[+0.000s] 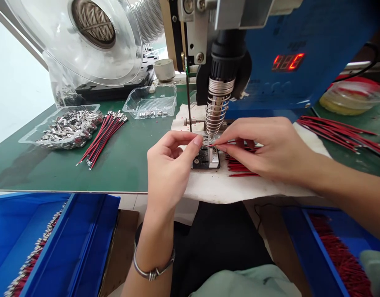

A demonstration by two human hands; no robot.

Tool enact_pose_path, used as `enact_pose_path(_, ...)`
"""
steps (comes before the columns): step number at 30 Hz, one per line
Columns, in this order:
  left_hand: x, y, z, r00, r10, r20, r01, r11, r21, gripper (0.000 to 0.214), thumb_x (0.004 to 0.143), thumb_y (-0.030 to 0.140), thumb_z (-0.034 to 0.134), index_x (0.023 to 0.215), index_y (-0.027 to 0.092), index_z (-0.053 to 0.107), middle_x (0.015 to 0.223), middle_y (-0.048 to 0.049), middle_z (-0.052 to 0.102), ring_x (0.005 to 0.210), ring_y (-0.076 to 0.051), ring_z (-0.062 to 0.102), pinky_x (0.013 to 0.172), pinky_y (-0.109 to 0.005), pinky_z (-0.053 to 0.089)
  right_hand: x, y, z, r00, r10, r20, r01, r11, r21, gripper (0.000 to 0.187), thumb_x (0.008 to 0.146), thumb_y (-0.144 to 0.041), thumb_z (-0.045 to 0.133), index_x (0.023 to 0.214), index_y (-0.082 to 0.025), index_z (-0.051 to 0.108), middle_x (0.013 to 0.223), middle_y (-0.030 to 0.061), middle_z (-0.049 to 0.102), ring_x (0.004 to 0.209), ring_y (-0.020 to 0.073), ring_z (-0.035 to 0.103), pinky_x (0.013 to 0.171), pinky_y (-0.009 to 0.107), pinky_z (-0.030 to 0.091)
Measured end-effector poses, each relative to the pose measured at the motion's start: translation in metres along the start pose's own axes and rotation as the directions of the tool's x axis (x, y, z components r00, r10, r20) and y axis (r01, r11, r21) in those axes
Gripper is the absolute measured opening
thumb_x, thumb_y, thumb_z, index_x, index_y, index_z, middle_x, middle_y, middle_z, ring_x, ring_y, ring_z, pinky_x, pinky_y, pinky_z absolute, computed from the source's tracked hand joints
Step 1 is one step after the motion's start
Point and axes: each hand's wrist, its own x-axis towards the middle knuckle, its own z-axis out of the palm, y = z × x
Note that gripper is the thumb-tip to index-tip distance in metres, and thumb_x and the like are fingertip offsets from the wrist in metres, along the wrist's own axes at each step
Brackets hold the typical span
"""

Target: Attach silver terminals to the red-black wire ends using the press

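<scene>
My right hand (267, 146) pinches a thin red wire (213, 144) between thumb and forefinger, its end pointing at a small metal fixture (212, 157) under the soldering head. From the other side my left hand (174, 161) reaches to the same fixture, thumb and forefinger closed; whatever is between them is too small to make out. Just above the fingertips hangs the spring-wrapped soldering tip (219, 105). Below my right hand several red and black wires (239, 165) lie on a white cloth (214, 187), partly hidden by the hand.
A clear tray of metal connectors (70, 128) and a bundle of wires with connectors (105, 136) lie left. Behind are another clear tray (153, 103) and a large reel (128, 49). The blue machine (301, 88) stands right, beside more wires (341, 134). Blue bins (84, 243) flank my lap.
</scene>
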Motion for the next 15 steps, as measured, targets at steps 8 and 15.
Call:
enact_pose_path(8,-0.0003,-0.0024,-0.0015,1.0,0.01,0.002,-0.01,1.0,0.019,0.018,0.093,0.037,0.102,0.09,0.025,0.089,0.09,-0.0008,0.084,0.06,-0.008,0.049,0.054,-0.025,0.04,0.0021,-0.001,-0.0002,1.0,-0.005,0.007,0.005,0.999,0.033,0.017,0.112,-0.02,0.069,0.106,-0.023,0.085,0.099,0.0034,0.089,0.079,0.0185,0.08,0.068,0.033,0.058)
enact_pose_path(15,-0.002,-0.0002,-0.0007,1.0,-0.007,-0.008,0.008,0.998,0.056,0.022,0.088,0.039,0.104,0.09,0.024,0.088,0.089,-0.0022,0.083,0.063,-0.011,0.053,0.058,-0.027,0.043,0.0028,-0.0041,-0.0039,0.998,0.039,0.043,-0.04,0.999,0.022,0.02,0.112,-0.025,0.068,0.104,-0.031,0.085,0.103,0.0018,0.09,0.087,0.0235,0.083,0.075,0.04,0.064)
